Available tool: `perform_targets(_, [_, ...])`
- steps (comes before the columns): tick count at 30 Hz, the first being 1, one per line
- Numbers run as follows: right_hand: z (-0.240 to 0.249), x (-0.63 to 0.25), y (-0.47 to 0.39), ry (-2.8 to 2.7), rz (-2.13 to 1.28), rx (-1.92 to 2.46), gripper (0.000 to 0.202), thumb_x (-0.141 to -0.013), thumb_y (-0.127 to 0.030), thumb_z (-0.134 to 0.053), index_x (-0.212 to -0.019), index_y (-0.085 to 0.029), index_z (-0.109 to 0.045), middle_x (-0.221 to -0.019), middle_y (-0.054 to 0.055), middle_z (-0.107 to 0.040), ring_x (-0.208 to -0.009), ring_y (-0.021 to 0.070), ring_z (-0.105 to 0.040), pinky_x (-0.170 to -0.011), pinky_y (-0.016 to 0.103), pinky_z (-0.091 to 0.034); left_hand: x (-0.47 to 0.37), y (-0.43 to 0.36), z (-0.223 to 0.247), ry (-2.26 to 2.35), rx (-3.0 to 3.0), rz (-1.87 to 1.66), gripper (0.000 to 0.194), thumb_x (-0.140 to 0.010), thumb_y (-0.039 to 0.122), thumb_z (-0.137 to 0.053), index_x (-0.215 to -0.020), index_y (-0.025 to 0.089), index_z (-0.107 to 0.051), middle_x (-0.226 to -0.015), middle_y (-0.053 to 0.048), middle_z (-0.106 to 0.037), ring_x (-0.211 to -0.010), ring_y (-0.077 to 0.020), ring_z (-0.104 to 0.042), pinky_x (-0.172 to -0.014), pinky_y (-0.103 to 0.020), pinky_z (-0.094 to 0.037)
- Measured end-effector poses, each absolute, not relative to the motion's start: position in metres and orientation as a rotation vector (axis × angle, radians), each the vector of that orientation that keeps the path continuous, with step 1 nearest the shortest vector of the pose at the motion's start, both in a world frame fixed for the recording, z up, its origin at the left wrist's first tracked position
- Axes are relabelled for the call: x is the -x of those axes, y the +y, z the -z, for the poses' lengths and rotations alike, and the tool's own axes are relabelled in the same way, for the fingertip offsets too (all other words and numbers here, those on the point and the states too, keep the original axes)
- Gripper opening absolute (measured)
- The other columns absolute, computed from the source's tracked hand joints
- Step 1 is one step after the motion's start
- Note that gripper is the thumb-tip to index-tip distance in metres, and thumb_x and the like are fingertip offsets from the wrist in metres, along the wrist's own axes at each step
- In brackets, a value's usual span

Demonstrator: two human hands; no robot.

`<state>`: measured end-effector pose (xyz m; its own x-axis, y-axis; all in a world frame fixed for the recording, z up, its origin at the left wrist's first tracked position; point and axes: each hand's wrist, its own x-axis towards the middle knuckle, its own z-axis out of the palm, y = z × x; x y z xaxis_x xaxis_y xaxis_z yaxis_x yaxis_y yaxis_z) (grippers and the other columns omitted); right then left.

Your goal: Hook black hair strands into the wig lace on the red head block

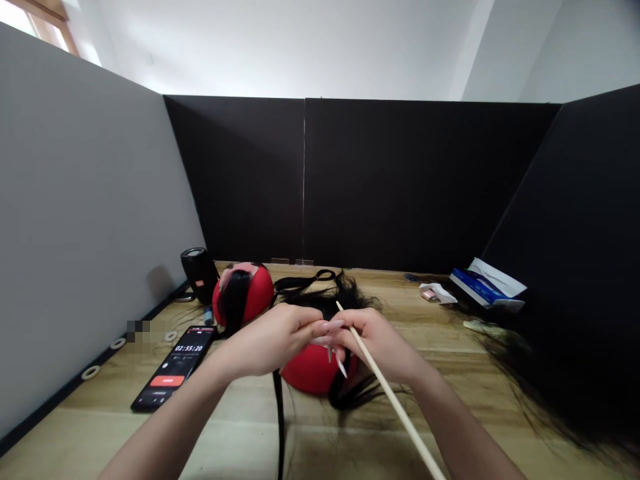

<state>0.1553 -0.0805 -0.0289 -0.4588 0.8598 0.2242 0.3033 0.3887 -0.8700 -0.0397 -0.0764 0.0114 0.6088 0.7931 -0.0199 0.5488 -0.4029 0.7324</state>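
Note:
My right hand [383, 340] is closed round a long thin wooden stick [395, 401], which slants from between the fingers down to the lower right. My left hand [280, 337] is pinched closed, its fingertips meeting those of the right; whatever lies between them is hidden. Both hands are just above a red rounded form [309, 375] on the table. Black hair [345, 290] spreads behind the hands, and a lock [345, 400] hangs at the form's front right. A dark strap-like strand [279, 420] runs toward me from its left side.
Behind my left hand sits another red dome [260, 293] with black hair. A phone timer [175, 367] and black cylindrical speaker [197, 277] stand left. A blue box [483, 287], crumpled tissue [440, 293] and loose black hair [565, 380] lie right. Dark partitions [425, 187] enclose the table.

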Motion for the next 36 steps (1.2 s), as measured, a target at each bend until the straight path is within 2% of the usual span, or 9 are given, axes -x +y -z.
perform_targets(3, [0.027,-0.157,-0.075,-1.984,-1.029,0.892,0.039,-0.094,-0.033,-0.053,-0.06,-0.016,-0.063,-0.061,0.001,-0.063,-0.06,0.0121,-0.058,-0.061,0.023,-0.045,0.046,-0.071,-0.011,0.93,-1.978,-0.417,0.046,-0.093,0.057,-0.042,-0.073,0.016,-0.05,-0.054,0.006,-0.042,-0.046,-0.0063,-0.035,-0.043,-0.018,-0.027])
perform_targets(11, [-0.003,-0.167,-0.078,-1.717,-1.029,0.725,0.025,-0.086,-0.039,-0.067,-0.07,-0.022,-0.072,-0.11,0.005,-0.072,-0.11,0.0247,-0.064,-0.1,0.038,-0.047,0.055,-0.054,0.015,0.596,-1.578,-0.757,0.034,-0.092,0.049,-0.053,-0.082,0.016,-0.053,-0.05,0.01,-0.034,-0.042,-0.0046,-0.028,-0.043,-0.017,-0.03])
perform_targets(15, [-0.007,-0.179,-0.072,-1.347,-1.144,0.42,0.027,-0.087,-0.04,-0.066,-0.064,-0.025,-0.066,-0.097,0.002,-0.075,-0.117,0.0283,-0.061,-0.104,0.051,-0.044,0.052,-0.064,0.027,0.81,-1.597,-0.823,0.035,-0.09,0.05,-0.055,-0.084,0.016,-0.058,-0.055,0.007,-0.044,-0.049,-0.006,-0.038,-0.051,-0.018,-0.038])
perform_targets(18, [-0.006,-0.186,-0.067,-1.149,-1.252,0.217,0.031,-0.092,-0.041,-0.056,-0.066,-0.026,-0.063,-0.1,0.002,-0.073,-0.123,0.0289,-0.056,-0.097,0.058,-0.048,0.064,-0.083,0.049,1.084,-1.791,-0.815,0.032,-0.091,0.05,-0.054,-0.098,0.02,-0.065,-0.089,-0.001,-0.063,-0.083,-0.0127,-0.058,-0.075,-0.022,-0.047])
perform_targets(21, [-0.005,-0.191,-0.066,-1.099,-1.057,0.284,0.018,-0.089,-0.031,-0.063,-0.073,-0.025,-0.068,-0.081,0.002,-0.071,-0.122,0.0295,-0.057,-0.101,0.059,-0.045,0.104,-0.106,0.097,1.424,-2.053,-0.857,0.031,-0.093,0.047,-0.05,-0.11,0.027,-0.066,-0.113,-0.004,-0.063,-0.105,-0.0199,-0.058,-0.092,-0.032,-0.048])
perform_targets(23, [-0.006,-0.194,-0.067,-1.066,-0.998,0.322,0.002,-0.083,-0.026,-0.071,-0.081,-0.027,-0.072,-0.066,-0.002,-0.064,-0.119,0.0307,-0.059,-0.104,0.06,-0.043,0.142,-0.121,0.139,1.767,-2.246,-1.046,0.035,-0.092,0.047,-0.047,-0.107,0.025,-0.069,-0.11,-0.008,-0.063,-0.103,-0.0247,-0.058,-0.094,-0.041,-0.047])
perform_targets(27, [-0.006,-0.198,-0.069,-1.014,-1.009,0.38,0.015,-0.072,-0.027,-0.082,-0.085,-0.03,-0.075,-0.061,-0.004,-0.06,-0.115,0.0365,-0.061,-0.104,0.068,-0.039,0.21,-0.15,0.205,2.569,-2.375,-0.996,0.042,-0.09,0.048,-0.045,-0.099,0.019,-0.073,-0.111,-0.017,-0.062,-0.102,-0.035,-0.054,-0.088,-0.053,-0.044])
perform_targets(32, [-0.006,-0.197,-0.066,-1.071,-0.941,0.379,0.01,-0.074,-0.025,-0.079,-0.084,-0.028,-0.076,-0.064,-0.002,-0.063,-0.114,0.0393,-0.061,-0.102,0.068,-0.042,0.238,-0.172,0.221,2.595,-2.686,-0.434,0.041,-0.088,0.018,-0.039,-0.106,0.029,-0.073,-0.107,-0.009,-0.069,-0.119,-0.0394,-0.045,-0.09,-0.054,-0.039])
perform_targets(36, [-0.004,-0.199,-0.064,-1.123,-0.917,0.366,0.003,-0.081,-0.026,-0.073,-0.082,-0.027,-0.076,-0.071,-0.001,-0.068,-0.116,0.0383,-0.06,-0.105,0.065,-0.04,0.237,-0.165,0.216,2.633,-2.618,-0.267,0.043,-0.084,0.016,-0.042,-0.111,0.032,-0.072,-0.115,-0.007,-0.068,-0.123,-0.0406,-0.041,-0.092,-0.056,-0.037])
